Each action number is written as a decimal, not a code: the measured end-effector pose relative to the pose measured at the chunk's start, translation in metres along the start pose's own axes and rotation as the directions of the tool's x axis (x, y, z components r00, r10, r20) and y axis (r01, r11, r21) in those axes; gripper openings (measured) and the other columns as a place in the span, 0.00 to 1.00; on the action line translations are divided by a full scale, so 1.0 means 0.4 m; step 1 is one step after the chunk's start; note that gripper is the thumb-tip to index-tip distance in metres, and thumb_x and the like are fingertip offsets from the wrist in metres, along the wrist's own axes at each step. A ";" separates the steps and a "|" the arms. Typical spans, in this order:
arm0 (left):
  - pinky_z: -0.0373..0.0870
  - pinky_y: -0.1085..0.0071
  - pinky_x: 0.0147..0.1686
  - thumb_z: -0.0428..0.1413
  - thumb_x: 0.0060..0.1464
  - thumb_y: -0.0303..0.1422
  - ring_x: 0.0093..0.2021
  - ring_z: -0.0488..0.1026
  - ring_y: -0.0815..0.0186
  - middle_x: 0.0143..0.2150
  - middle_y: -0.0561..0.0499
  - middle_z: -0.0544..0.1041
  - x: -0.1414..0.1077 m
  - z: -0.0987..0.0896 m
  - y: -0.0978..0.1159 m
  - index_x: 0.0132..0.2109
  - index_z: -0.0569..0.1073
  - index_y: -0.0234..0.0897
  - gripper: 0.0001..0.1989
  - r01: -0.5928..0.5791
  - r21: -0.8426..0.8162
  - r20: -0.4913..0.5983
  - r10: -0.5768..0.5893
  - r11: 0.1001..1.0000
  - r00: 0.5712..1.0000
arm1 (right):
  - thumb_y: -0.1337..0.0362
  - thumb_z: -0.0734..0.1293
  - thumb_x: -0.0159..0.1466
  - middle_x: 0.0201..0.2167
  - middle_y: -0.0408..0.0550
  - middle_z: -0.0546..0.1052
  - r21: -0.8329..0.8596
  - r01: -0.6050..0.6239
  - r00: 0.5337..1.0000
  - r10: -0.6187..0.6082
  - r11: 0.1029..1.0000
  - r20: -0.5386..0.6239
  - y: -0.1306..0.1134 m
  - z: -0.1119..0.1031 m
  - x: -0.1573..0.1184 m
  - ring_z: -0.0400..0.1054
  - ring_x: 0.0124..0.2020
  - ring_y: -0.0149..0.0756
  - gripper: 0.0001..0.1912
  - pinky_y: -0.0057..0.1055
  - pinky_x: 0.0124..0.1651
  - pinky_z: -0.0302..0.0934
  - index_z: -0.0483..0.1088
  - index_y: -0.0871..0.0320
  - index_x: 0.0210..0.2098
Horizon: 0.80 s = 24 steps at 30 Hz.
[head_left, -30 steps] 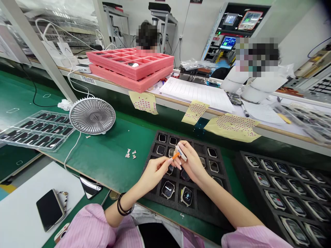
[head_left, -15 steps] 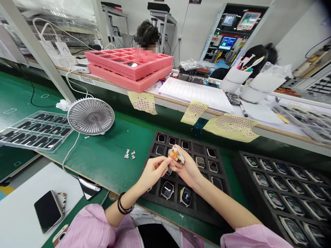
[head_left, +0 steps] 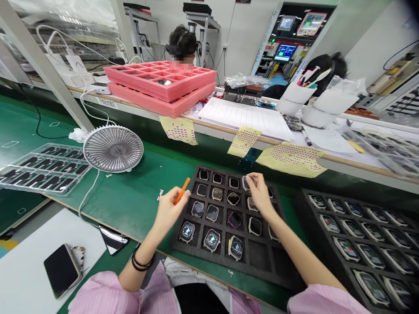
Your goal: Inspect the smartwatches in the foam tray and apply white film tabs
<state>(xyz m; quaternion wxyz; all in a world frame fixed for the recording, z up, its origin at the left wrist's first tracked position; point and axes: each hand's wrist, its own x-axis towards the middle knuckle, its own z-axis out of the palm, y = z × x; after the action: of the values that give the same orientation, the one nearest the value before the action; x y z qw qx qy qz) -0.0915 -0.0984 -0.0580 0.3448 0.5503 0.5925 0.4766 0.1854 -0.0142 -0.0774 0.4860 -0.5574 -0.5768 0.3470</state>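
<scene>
My left hand is closed around a slim orange pry stick, which points up and away from me beside the left edge of the black foam tray. At the tray's back row, my right hand pinches a watch case at one of the compartments; the fingers partly cover it. Other square watch cases sit in the compartments around it, some with dark faces. Along the front row, a lit watch shows a dial, and another watch has a yellow strip at its side.
A second foam tray of watches stands at the right. To the left are a small round fan, a clear plastic tray of dark parts and a phone. Pink foam trays and papers rest on the raised shelf.
My hands have separated. The right one has carried the watch case to the tray's back row, while the left has drawn back leftward with the orange pry stick.
</scene>
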 end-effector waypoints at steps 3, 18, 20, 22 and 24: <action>0.51 0.74 0.25 0.52 0.56 0.46 0.22 0.54 0.71 0.20 0.58 0.58 0.025 -0.060 -0.051 0.25 0.63 0.37 0.19 0.055 0.276 -0.058 -0.041 0.960 0.998 | 0.45 0.63 0.58 0.27 0.45 0.69 -0.242 -0.043 0.994 0.019 0.969 -0.104 0.084 -0.070 0.066 0.62 0.29 0.40 0.19 0.38 0.37 0.56 0.61 0.54 0.35; 0.60 0.71 0.28 0.45 0.59 0.49 0.26 0.72 0.61 0.25 0.48 0.75 0.060 -0.097 -0.111 0.27 0.66 0.39 0.21 0.159 0.458 -0.020 -0.168 0.875 0.986 | 0.65 0.57 0.62 0.35 0.68 0.73 -0.783 -0.031 0.994 -0.066 0.621 -0.092 0.164 -0.182 0.085 0.66 0.44 0.60 0.12 0.52 0.46 0.58 0.68 0.64 0.38; 0.60 0.71 0.28 0.45 0.59 0.49 0.26 0.71 0.62 0.24 0.49 0.74 0.057 -0.090 -0.093 0.27 0.67 0.39 0.22 0.129 0.434 -0.007 -0.139 0.892 0.990 | 0.65 0.59 0.61 0.34 0.69 0.74 -0.794 -0.042 0.996 -0.037 0.607 -0.081 0.176 -0.183 0.089 0.66 0.44 0.61 0.11 0.52 0.44 0.59 0.67 0.65 0.38; 0.59 0.72 0.27 0.44 0.60 0.49 0.24 0.69 0.64 0.23 0.51 0.72 0.051 -0.080 -0.071 0.28 0.69 0.38 0.22 0.093 0.405 0.013 -0.107 0.910 0.994 | 0.63 0.61 0.60 0.30 0.65 0.74 -0.783 -0.052 0.998 0.002 0.620 -0.064 0.185 -0.187 0.101 0.68 0.41 0.58 0.11 0.48 0.42 0.60 0.67 0.64 0.39; 0.57 0.72 0.26 0.44 0.61 0.48 0.22 0.66 0.66 0.21 0.53 0.69 0.042 -0.069 -0.050 0.29 0.70 0.38 0.22 0.061 0.372 0.037 -0.081 0.926 0.996 | 0.60 0.62 0.59 0.25 0.55 0.74 -0.753 -0.064 0.998 0.054 0.655 -0.038 0.190 -0.201 0.116 0.69 0.34 0.51 0.12 0.42 0.37 0.61 0.67 0.62 0.38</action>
<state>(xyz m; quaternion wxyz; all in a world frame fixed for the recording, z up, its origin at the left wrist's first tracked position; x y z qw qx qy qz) -0.1265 -0.0859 -0.0665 0.2670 0.5959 0.6822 0.3289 0.2893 0.0302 -0.1180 0.2036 -0.7291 -0.6473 0.0889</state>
